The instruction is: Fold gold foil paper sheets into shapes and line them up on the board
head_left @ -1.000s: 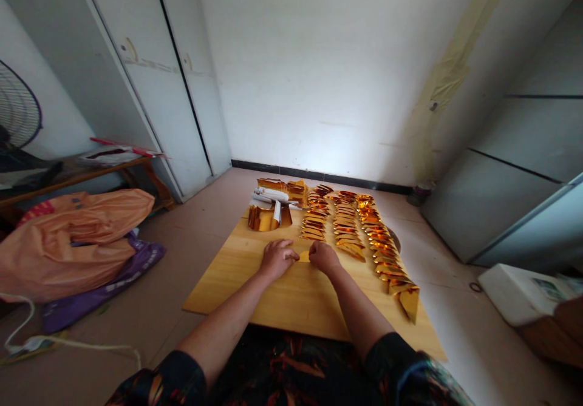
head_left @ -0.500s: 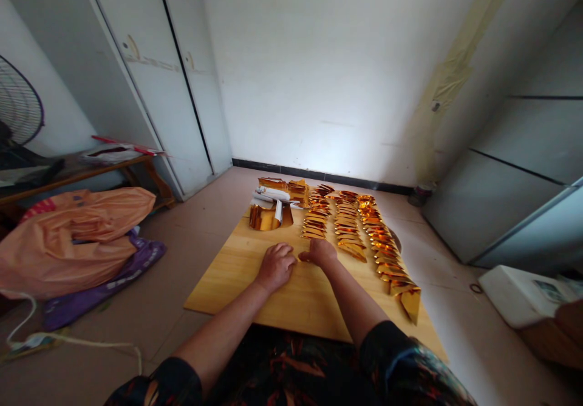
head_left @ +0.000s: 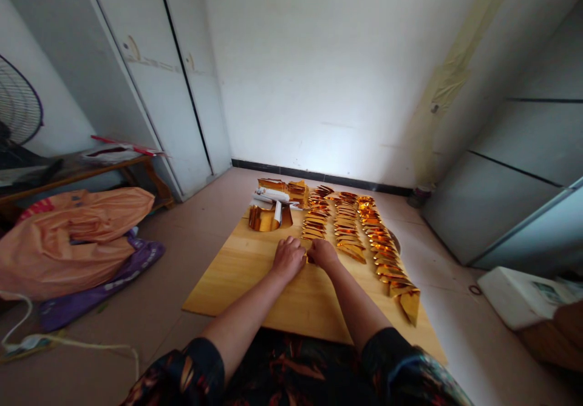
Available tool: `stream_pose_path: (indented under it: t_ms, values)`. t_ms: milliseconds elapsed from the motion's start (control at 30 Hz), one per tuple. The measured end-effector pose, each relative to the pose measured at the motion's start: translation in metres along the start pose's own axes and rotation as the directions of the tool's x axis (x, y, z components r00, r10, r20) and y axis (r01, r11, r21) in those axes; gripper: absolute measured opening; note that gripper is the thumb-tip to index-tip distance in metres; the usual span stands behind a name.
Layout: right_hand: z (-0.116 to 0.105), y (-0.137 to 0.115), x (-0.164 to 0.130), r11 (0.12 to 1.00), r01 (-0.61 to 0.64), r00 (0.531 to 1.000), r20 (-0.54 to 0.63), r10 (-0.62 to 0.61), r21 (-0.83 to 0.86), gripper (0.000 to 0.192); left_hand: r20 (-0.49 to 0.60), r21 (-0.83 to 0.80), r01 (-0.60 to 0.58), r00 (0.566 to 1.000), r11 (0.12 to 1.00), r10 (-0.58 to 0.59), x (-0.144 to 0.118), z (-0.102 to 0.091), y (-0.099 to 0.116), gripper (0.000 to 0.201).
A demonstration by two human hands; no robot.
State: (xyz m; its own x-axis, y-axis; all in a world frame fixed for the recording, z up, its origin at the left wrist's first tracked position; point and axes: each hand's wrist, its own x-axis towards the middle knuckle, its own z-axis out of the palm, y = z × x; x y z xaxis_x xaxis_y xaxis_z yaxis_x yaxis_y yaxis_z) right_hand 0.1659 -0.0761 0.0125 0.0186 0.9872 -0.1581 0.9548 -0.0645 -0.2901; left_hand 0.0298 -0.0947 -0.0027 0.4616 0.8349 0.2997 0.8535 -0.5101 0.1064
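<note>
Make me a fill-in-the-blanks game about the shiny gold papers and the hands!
1. The folded gold papers lie in ____ rows on the board.
2. The left hand and right hand rest on a ____ board.
3. The orange bag lies on the floor to the person's ____.

Missing words: three; wooden; left

White walls (head_left: 328, 60) and cupboard doors (head_left: 150, 84) enclose a pale tiled floor (head_left: 191, 236), softly lit.

Between our closed grips we see a small gold foil piece (head_left: 310, 259), mostly hidden, lying flat on the wooden board (head_left: 237, 272), just before the nearest row of folded gold pieces (head_left: 314, 224).
</note>
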Motion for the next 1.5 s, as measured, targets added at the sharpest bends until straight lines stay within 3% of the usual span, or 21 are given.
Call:
stream_pose_path:
  t_ms: [233, 433, 633, 800, 1033, 1500]
  values:
    - [0.005, 0.001, -0.012, 1.000, 0.024, 0.996, -0.080, -0.024, -0.001, 0.019, 0.017, -0.031, -0.104, 0.994, 0.994, 0.105, 0.003, 0.015, -0.003, 0.016]
    - [0.019, 0.013, -0.027, 0.980, 0.163, 0.954, -0.234, -0.187, -0.116, 0.020, 0.047, -0.056, -0.125, 0.991, 0.991, 0.128, 0.003, 0.017, -0.002, 0.018]
    - [0.026, 0.038, -0.044, 0.947, 0.248, 0.924, -0.245, -0.295, -0.205, 0.029, 0.065, -0.068, -0.090, 0.993, 0.994, 0.095, 0.000, 0.007, 0.002, 0.020]
    - [0.021, 0.048, -0.052, 0.939, 0.300, 0.913, -0.235, -0.334, -0.169, 0.025, 0.068, -0.107, -0.078, 0.994, 0.991, 0.085, -0.003, 0.007, -0.001, 0.023]
    - [0.019, 0.051, -0.048, 0.938, 0.338, 0.907, -0.242, -0.345, -0.075, 0.020, 0.103, -0.197, -0.108, 0.986, 0.974, 0.130, -0.003, 0.006, -0.011, 0.031]
    - [0.014, 0.042, -0.049, 0.919, 0.341, 0.892, -0.242, -0.383, -0.199, 0.023, 0.028, -0.107, -0.165, 0.985, 0.981, 0.169, -0.003, 0.012, -0.008, 0.024]
